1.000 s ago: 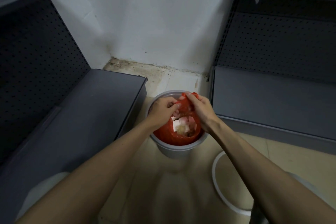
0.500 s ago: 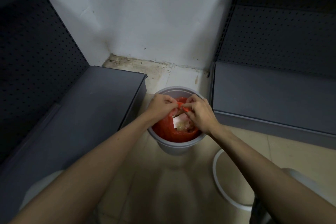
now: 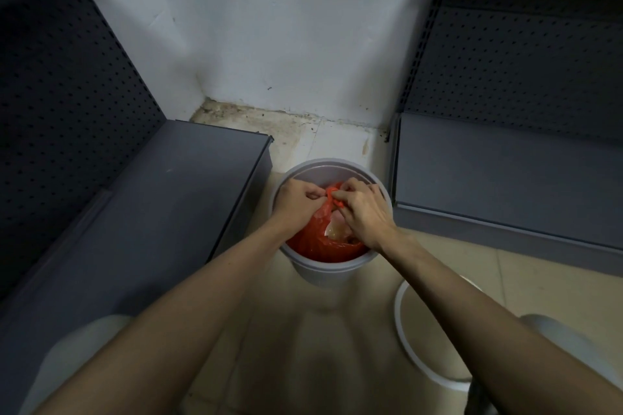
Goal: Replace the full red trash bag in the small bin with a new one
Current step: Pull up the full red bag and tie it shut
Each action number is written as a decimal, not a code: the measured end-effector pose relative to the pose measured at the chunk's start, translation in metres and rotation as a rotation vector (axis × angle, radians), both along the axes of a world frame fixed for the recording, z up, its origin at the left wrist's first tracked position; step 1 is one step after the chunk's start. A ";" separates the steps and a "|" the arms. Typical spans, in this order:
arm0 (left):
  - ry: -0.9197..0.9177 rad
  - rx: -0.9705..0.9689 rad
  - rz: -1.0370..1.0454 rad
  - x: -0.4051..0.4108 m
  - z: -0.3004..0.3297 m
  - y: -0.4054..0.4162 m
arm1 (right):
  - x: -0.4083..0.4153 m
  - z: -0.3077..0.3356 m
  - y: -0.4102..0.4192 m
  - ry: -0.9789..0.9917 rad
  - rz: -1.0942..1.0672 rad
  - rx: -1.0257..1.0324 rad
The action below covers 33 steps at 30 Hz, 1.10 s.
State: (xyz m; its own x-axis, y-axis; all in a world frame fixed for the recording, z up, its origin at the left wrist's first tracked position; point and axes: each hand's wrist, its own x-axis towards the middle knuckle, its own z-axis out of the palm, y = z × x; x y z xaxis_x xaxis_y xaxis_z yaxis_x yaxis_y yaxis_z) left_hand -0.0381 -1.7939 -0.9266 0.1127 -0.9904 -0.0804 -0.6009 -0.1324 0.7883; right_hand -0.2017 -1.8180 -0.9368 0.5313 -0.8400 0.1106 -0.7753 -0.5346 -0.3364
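A small grey bin [image 3: 328,271] stands on the floor between two shelf units. Inside it sits the red trash bag [image 3: 315,241], full, with pale scraps showing through its top. My left hand [image 3: 298,200] and my right hand [image 3: 362,209] meet over the bin's middle. Each pinches a twisted strip of the bag's red top edge. The strips cross between my fingers. No new bag is in view.
A white ring [image 3: 409,340], like a bin rim, lies on the tiled floor at the right, partly under my right forearm. Dark grey shelf bases stand close on the left [image 3: 175,199] and right [image 3: 505,178]. A white wall with a stained floor edge is behind the bin.
My hands have drawn together over the bin, and the bag's top has been gathered from an open mouth into twisted strips held between my fingers. The view has shifted slightly.
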 end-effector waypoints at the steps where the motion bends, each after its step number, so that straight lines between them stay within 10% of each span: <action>1: -0.017 -0.019 0.003 -0.001 -0.001 0.000 | 0.000 -0.001 0.000 0.000 0.011 0.009; 13: -0.306 -0.052 0.157 0.014 -0.004 -0.005 | -0.014 -0.004 -0.002 -0.347 -0.225 0.037; 33: -0.767 0.026 0.061 0.048 -0.010 0.008 | -0.062 -0.021 -0.005 0.267 -0.510 -0.028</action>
